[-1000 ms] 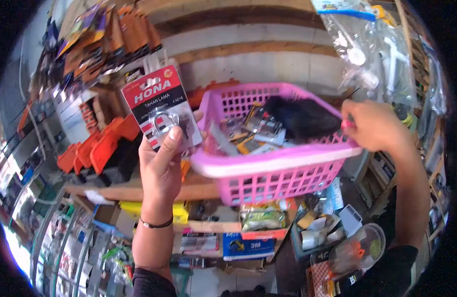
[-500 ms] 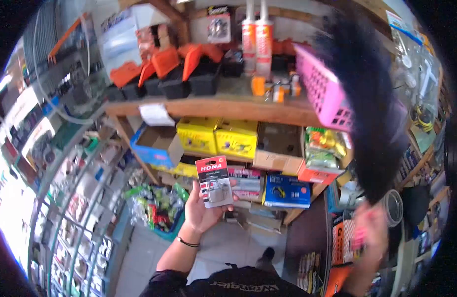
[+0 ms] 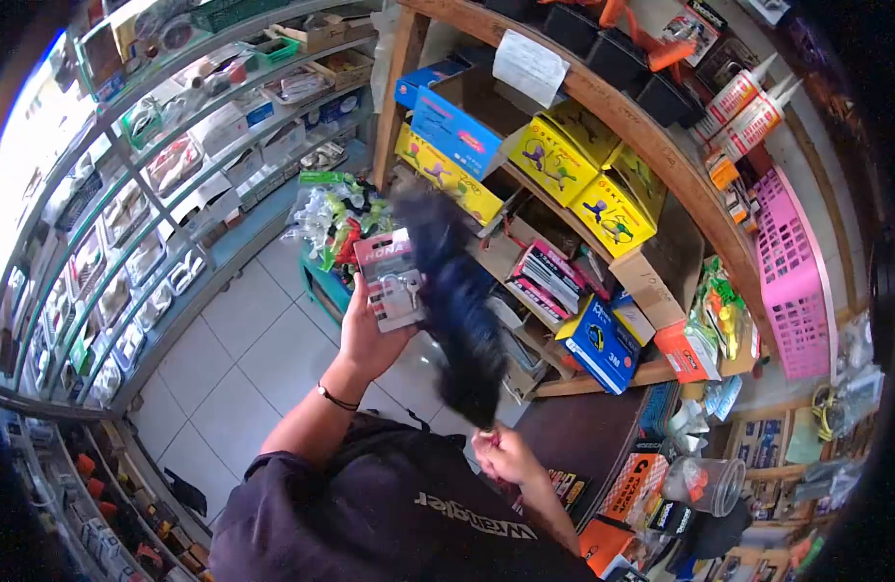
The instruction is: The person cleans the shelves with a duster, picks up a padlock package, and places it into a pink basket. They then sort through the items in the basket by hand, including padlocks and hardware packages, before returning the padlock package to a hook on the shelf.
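Observation:
A red and white blister pack marked HONA (image 3: pixel 393 291) is held upright in my left hand (image 3: pixel 370 339), with the fingers behind it and the thumb at its left edge. The pack seems to contain a padlock. My right hand (image 3: pixel 504 454) is wrapped round the lower end of a dark feathery duster (image 3: pixel 457 301). The duster slants up and left, blurred by motion, and its feathers overlap or pass very near the right edge of the pack.
A wooden shelf (image 3: pixel 651 107) holds yellow boxes (image 3: pixel 612 215), a blue open box (image 3: pixel 455 133) and a pink basket (image 3: pixel 792 276). Glass display shelving (image 3: pixel 157 194) stands at left. A green basket (image 3: pixel 321 288) of bagged items is on the tiled floor (image 3: pixel 234 373). A clear jar (image 3: pixel 716 487) lies at right.
The duster has swung from the upper right down and left to the pack, and my right hand has moved left with it. The view has turned and tilted. My left hand still holds the pack.

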`<state>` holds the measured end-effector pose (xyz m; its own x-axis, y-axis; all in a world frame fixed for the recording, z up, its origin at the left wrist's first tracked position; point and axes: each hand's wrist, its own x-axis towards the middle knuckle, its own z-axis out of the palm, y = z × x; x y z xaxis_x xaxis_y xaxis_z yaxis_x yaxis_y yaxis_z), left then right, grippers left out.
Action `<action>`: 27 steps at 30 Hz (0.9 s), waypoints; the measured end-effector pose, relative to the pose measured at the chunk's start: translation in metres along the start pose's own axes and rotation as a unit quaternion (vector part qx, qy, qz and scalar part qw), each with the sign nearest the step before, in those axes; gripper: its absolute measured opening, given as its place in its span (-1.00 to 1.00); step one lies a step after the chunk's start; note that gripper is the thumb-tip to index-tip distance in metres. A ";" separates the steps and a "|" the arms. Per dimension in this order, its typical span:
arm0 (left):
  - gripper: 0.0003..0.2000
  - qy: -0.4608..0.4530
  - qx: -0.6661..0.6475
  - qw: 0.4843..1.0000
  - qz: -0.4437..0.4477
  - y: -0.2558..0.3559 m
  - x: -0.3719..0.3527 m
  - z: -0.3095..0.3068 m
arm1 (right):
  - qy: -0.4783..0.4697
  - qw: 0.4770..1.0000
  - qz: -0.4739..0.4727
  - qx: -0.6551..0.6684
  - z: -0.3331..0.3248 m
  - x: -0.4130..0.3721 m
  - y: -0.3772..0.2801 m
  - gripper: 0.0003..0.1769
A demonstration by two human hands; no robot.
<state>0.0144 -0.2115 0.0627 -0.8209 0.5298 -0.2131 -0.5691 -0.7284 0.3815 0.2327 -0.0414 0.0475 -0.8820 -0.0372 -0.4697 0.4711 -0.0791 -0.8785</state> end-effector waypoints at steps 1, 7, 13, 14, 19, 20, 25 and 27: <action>-0.44 0.119 0.078 0.990 0.022 -0.001 0.004 -0.008 | -0.036 0.998 -0.006 -0.044 0.003 0.000 0.003 -0.65; -0.40 -0.165 -0.155 0.973 -0.039 0.001 -0.004 -0.013 | 0.077 0.990 -0.071 -0.099 0.011 -0.003 0.012 -0.61; -0.34 -0.217 -0.005 0.976 -0.014 -0.004 -0.001 0.006 | 0.081 0.936 -0.117 -0.323 -0.004 -0.014 0.014 -0.63; -0.33 -0.091 -0.058 0.993 -0.050 0.002 -0.006 0.014 | 0.098 0.973 -0.073 -0.194 0.002 -0.015 0.010 -0.63; -0.28 -0.173 0.010 0.984 -0.043 -0.007 0.005 -0.019 | 0.049 0.945 -0.045 -0.321 0.006 -0.017 0.007 -0.60; -0.28 -0.208 -0.063 0.975 -0.050 -0.004 0.005 -0.021 | 0.025 0.931 -0.020 -0.363 0.009 -0.020 -0.008 -0.56; -0.33 0.012 -0.107 0.993 -0.057 0.010 0.000 -0.029 | 0.095 0.973 0.017 -0.208 0.011 -0.021 0.008 -0.68; -0.32 -0.125 -0.098 0.987 -0.006 0.015 -0.009 -0.013 | 0.075 0.971 0.035 -0.225 0.007 -0.024 0.011 -0.79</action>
<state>0.0126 -0.2329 0.0587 -0.7907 0.6118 0.0222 -0.5970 -0.7786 0.1933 0.2588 -0.0480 0.0500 -0.8532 0.1217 -0.5073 0.5139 0.3629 -0.7773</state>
